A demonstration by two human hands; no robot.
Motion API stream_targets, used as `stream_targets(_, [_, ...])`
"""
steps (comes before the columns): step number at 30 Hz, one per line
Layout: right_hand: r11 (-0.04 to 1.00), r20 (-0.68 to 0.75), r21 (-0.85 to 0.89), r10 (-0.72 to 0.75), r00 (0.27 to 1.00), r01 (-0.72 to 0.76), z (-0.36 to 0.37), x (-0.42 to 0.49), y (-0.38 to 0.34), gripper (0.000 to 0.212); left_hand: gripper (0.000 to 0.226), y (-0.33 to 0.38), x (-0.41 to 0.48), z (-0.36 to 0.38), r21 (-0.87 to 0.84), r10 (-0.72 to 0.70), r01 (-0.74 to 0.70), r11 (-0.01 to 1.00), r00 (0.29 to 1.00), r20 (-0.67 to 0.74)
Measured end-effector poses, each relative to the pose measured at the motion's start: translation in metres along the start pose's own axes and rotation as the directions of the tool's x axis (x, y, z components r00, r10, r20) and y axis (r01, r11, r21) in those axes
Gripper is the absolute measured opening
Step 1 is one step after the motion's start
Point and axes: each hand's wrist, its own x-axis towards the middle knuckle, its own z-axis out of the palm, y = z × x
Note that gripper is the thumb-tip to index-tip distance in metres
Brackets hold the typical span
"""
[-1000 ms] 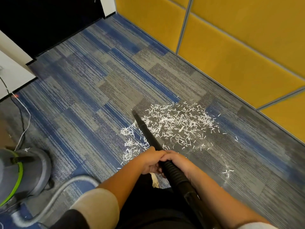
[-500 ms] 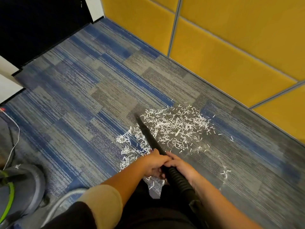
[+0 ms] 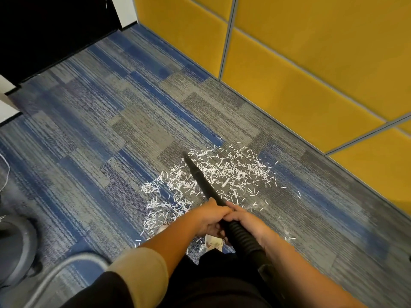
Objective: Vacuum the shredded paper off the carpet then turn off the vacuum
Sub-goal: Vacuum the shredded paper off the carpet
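A patch of white shredded paper (image 3: 231, 174) lies scattered on the blue and grey carpet (image 3: 111, 134). A black vacuum nozzle (image 3: 200, 176) slants across the patch, its tip at the far left edge of the paper. My left hand (image 3: 209, 218) and my right hand (image 3: 246, 221) both grip the nozzle where it meets the ribbed black hose (image 3: 242, 236). More shreds lie near my feet, under my hands.
The vacuum's grey body (image 3: 15, 247) sits at the left edge, mostly out of frame, with its grey hose (image 3: 57, 276) curving beside it. A thin white cable (image 3: 5, 174) lies at far left. A yellow padded wall (image 3: 300, 74) runs along the right; a dark opening (image 3: 51, 25) is at top left.
The view has swung right, so the vacuum body has slid to the left edge. The nozzle stays over the paper with both hands holding it.
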Motion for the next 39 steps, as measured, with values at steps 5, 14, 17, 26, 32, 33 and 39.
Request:
stream_targets(5, [0.998,0.043,-0.059,0.022,0.999,-0.019,-0.009,0.001,-0.003,0.059,0.052,-0.006,0.006,0.006,0.004,0.002,-0.002,1.0,1.0,-0.03])
stream_targets(14, [0.997,0.05,-0.076,0.035,0.998,-0.031,-0.012,-0.001,-0.004,0.054,0.047,-0.006,0.005,0.011,-0.018,0.01,-0.012,1.0,0.998,-0.065])
stream_targets(17, [0.997,0.048,-0.071,0.009,0.999,-0.005,-0.019,-0.003,-0.006,0.052,0.041,-0.001,0.007,0.017,-0.015,0.031,-0.032,0.999,0.999,-0.039])
stream_targets(26, [0.996,0.034,-0.094,0.007,0.999,-0.004,-0.018,0.0,-0.005,0.055,0.042,-0.001,0.003,0.015,0.009,0.008,-0.008,1.0,0.999,-0.033])
stream_targets(32, [0.998,0.031,-0.064,0.0,1.0,0.002,-0.024,-0.002,-0.005,0.063,0.041,0.005,0.002,0.021,0.062,0.002,0.0,0.998,0.999,-0.033])
stream_targets(33, [0.998,0.03,-0.061,-0.004,1.0,0.006,-0.027,-0.003,-0.006,0.061,0.041,0.007,0.002,0.024,0.076,0.004,-0.002,0.997,0.999,-0.031])
stream_targets(39, [0.999,0.017,-0.033,-0.015,1.0,0.015,-0.039,-0.006,-0.009,0.055,0.039,0.017,0.001,0.036,0.109,0.015,-0.012,0.994,0.999,-0.029])
